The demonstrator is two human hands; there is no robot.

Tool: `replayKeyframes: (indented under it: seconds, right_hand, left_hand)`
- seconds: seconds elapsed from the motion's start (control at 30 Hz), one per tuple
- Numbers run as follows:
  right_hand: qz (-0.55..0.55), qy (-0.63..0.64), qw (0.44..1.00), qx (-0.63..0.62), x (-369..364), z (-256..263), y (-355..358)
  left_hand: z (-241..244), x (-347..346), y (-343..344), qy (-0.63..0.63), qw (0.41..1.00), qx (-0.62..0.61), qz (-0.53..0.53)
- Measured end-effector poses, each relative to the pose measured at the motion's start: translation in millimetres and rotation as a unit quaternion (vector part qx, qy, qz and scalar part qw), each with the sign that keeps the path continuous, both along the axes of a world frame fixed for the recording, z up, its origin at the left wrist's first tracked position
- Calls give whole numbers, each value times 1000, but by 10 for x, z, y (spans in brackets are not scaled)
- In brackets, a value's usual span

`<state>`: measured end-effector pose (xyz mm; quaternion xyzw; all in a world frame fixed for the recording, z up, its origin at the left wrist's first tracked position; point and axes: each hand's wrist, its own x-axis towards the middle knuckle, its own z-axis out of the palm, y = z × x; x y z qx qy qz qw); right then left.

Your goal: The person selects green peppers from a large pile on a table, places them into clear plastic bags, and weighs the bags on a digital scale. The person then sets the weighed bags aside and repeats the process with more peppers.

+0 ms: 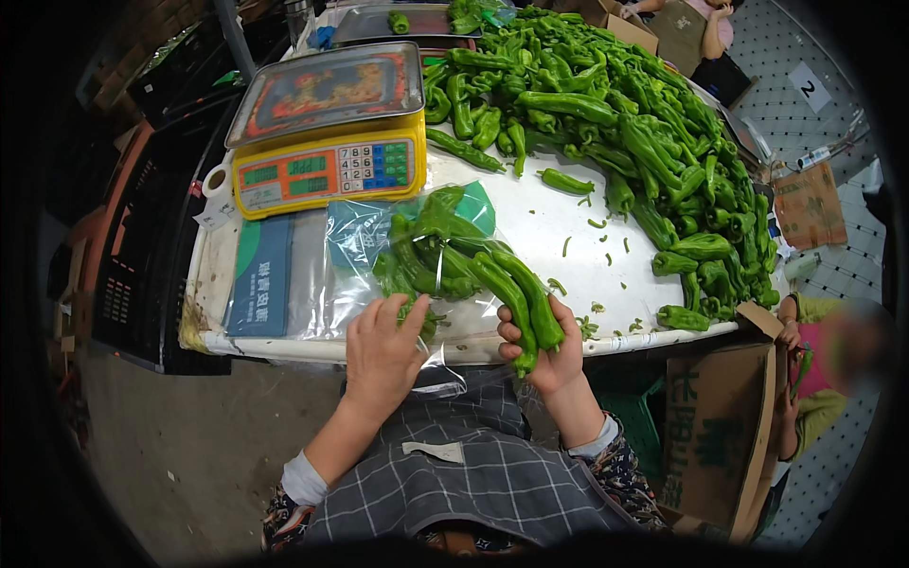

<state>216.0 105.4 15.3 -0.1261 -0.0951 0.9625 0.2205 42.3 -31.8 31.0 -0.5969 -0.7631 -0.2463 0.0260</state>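
My right hand [557, 348] grips a pair of long green peppers [518, 295], tilted over the near edge of the white table [511, 177]. Left of them lies a clear plastic bag [355, 291] with several green peppers [440, 245] inside. Printed blue-green panels show on the bag. My left hand [387, 355] is at the bag's near end, fingers bent and touching the film. Whether it pinches the film is hidden. The film's loose edge hangs over the table's rim between my hands.
A large pile of green peppers [639, 128] covers the table's far and right sides. A yellow weighing scale [330, 170] stands back left, beside a paper roll [216, 181]. Stacked bags [263, 277] lie front left. A cardboard box [717, 433] and another person [817, 369] are at right.
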Motion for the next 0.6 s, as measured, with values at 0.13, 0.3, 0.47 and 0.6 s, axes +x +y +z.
replayKeyframes:
  seconds: [0.13, 0.3, 0.47, 0.6]
  right_hand:
    - [11, -15, 1000, 20, -12, 3, -11]
    - [77, -49, 994, 60, -76, 35, -139]
    - [113, -64, 989, 68, -163, 103, -275]
    - [123, -91, 986, 63, -207, 86, -292]
  left_hand:
    - [73, -36, -21, -66, 997, 41, -11]
    - [332, 3, 117, -114, 971, 179, -105]
    - [368, -51, 246, 4, 966, 189, -174]
    - [373, -99, 285, 28, 964, 168, -202]
